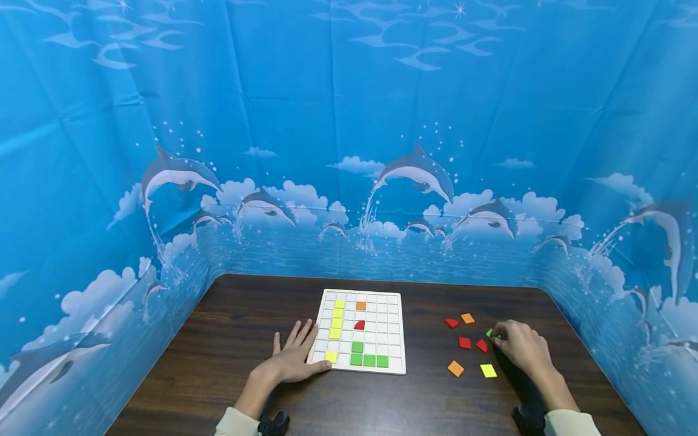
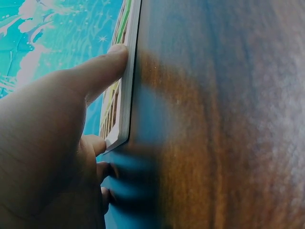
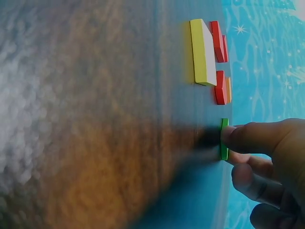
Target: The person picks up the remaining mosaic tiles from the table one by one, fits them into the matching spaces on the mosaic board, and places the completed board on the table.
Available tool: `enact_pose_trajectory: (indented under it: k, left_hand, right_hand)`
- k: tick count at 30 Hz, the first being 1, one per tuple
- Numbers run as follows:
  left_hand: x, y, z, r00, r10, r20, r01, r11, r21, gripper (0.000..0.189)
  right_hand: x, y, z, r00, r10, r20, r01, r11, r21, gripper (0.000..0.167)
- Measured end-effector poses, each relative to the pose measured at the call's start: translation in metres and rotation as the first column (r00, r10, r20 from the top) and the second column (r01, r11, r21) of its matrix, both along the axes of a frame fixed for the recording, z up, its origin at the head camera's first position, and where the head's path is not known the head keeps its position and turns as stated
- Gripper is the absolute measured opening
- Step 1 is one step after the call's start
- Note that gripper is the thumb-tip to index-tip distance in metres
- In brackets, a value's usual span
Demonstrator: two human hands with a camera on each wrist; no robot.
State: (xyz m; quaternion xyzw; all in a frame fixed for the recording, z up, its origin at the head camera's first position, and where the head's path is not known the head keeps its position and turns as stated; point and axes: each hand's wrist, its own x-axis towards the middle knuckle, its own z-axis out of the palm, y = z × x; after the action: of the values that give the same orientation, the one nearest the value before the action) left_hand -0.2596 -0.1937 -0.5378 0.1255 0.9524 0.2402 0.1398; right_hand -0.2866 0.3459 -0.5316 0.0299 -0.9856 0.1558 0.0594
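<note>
A white grid board (image 1: 394,330) lies on the table, holding several yellow tiles (image 1: 335,333) on its left side and green tiles (image 1: 369,361) along its near edge. An orange tile (image 1: 361,306) and a red tile (image 1: 359,325) with one rounded side sit in its middle. My left hand (image 1: 293,357) rests at the board's near left corner, fingers spread along the left side, thumb (image 2: 118,55) over the near rim. To the right, my right hand (image 1: 523,346) pinches a green tile (image 3: 224,124) between thumb and fingertips, close over the table; the fingers partly hide it.
Loose tiles lie right of the board: an orange one (image 1: 467,318) at the back, another orange one (image 1: 455,368) and a yellow one (image 1: 488,370) nearer, and red ones (image 1: 464,343) between. A blue dolphin-print curtain (image 1: 349,254) surrounds the dark wooden table (image 1: 229,339).
</note>
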Motion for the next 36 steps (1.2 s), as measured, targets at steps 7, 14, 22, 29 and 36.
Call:
enact_pose_trajectory:
  k: [7,14,22,29,36]
  left_hand:
    - [-0.006,-0.004,-0.013,1.0,0.006,-0.017,-0.006,1.0,-0.007,0.113]
    - [-0.004,-0.002,-0.01,1.0,0.009,-0.017,-0.009,1.0,0.001,0.114]
    - [-0.001,0.0,0.001,1.0,0.016,-0.001,-0.016,1.0,0.01,0.111]
    - [-0.001,0.0,0.0,1.0,0.012,0.001,-0.012,1.0,0.005,0.112]
    - [0.001,0.002,0.006,1.0,0.019,0.007,-0.019,1.0,-0.017,0.109]
  right_hand:
    - [0.002,0.0,-0.001,1.0,0.01,-0.011,-0.01,1.0,-0.002,0.007]
    - [0.003,0.001,0.001,1.0,0.02,-0.006,-0.02,1.0,-0.007,0.007]
    - [0.001,-0.001,-0.002,1.0,0.021,-0.023,-0.021,1.0,-0.017,0.008]
    - [0.001,-0.012,0.002,0.996,0.046,-0.082,-0.05,0.998,-0.04,0.007]
    - [0.002,-0.028,0.005,0.989,0.079,-0.122,-0.086,0.995,-0.056,0.007]
